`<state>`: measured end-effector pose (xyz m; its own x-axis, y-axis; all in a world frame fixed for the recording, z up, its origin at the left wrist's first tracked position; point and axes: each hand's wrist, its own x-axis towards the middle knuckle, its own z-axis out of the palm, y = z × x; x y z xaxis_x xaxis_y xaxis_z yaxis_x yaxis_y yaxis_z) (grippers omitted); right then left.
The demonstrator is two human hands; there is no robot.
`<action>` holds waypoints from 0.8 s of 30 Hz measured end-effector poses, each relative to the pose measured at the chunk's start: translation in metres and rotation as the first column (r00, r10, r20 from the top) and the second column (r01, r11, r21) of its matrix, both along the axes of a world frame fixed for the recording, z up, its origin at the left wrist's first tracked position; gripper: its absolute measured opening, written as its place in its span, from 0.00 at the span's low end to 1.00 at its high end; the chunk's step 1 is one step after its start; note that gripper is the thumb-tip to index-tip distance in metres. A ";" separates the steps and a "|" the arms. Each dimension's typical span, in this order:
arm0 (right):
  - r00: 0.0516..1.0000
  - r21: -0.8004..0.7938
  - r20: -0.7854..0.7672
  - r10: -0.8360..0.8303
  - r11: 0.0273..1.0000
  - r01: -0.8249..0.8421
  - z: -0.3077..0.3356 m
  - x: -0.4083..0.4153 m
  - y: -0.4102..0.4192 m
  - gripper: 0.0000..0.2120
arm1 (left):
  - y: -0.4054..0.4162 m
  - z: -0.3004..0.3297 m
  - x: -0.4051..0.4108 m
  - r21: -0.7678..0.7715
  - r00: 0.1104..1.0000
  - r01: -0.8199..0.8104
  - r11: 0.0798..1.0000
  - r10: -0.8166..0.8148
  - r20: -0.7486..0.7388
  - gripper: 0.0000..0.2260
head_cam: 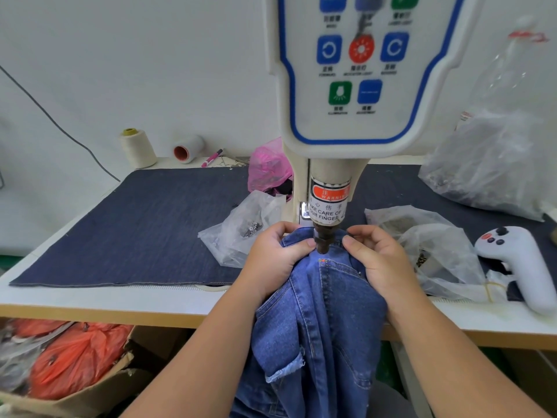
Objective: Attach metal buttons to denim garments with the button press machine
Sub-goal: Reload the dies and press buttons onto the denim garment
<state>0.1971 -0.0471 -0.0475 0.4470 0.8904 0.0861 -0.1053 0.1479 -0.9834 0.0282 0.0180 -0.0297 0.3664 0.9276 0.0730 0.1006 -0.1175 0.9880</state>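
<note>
At the frame's centre the cream button press machine with a blue-edged control panel point(355, 70) stands on the white surface point(150, 300) above blue denim jeans point(325, 312), whose waistband the left hand point(272, 254) and right hand point(379, 260) each grasp beside the dark punch point(322, 241), seemingly touching the cloth.

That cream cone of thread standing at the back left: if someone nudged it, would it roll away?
Probably not. The thread cone stands upright on its wider end, so it would likely slide or tip first. Once on its side, its taper would probably make it roll in a curve.
</note>
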 end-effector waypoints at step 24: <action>1.000 0.015 -0.021 0.004 1.000 -0.004 0.000 -0.001 0.000 0.06 | 0.001 -0.002 -0.001 -0.015 1.000 0.003 1.000 -0.003 0.009 0.09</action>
